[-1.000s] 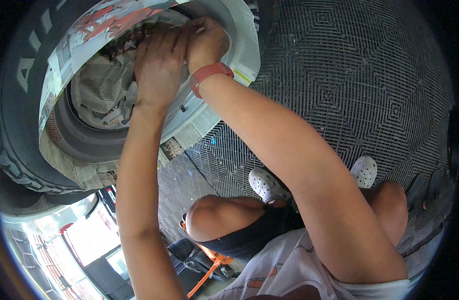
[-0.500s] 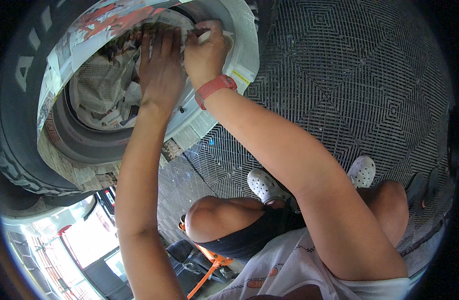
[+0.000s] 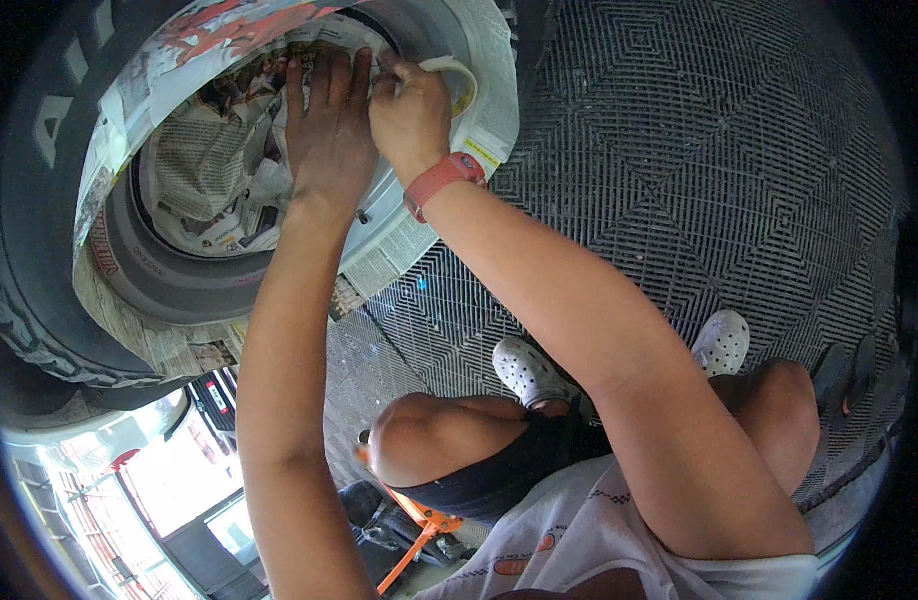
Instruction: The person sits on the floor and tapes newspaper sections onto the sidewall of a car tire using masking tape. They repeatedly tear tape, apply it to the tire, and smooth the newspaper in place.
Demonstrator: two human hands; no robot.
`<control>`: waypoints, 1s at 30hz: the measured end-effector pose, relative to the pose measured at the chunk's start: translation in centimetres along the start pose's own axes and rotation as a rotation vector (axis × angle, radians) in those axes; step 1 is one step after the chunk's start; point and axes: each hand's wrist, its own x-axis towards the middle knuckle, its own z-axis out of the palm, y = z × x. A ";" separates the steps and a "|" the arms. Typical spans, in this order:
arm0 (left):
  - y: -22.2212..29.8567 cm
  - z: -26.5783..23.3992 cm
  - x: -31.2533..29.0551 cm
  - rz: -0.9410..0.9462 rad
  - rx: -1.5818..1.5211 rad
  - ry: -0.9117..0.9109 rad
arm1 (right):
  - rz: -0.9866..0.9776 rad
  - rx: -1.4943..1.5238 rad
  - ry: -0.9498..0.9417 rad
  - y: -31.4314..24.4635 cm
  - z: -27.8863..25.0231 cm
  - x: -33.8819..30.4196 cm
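Observation:
A grey wheel rim (image 3: 169, 288) sits in a large black tyre (image 3: 29, 230) at the upper left. Crumpled newspaper (image 3: 204, 165) fills the rim's middle. My left hand (image 3: 331, 140) lies flat on that paper, fingers stretched out and slightly apart. Beside it, on the right, my right hand (image 3: 411, 115) is closed, thumb and fingers pinched at the inner edge of the rim. A cream roll of masking tape (image 3: 466, 80) stands out from the right hand's far side, partly hidden by it. What lies under the fingertips is hidden.
More newspaper (image 3: 149, 85) lines the gap between tyre and rim. A valve stem (image 3: 363, 216) pokes up near my left wrist. Dark ribbed tiles (image 3: 679, 180) cover the floor. My white clogs (image 3: 529, 372) and an orange metal frame (image 3: 419, 525) are below.
My right hand has turned and shifted slightly, and more of the tape roll shows beside it. My left hand has slid slightly to the right on the newspaper.

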 end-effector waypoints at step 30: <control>-1.0 -1.4 -3.0 -0.024 0.088 0.012 | -0.281 -0.334 -0.274 1.1 -1.2 -1.3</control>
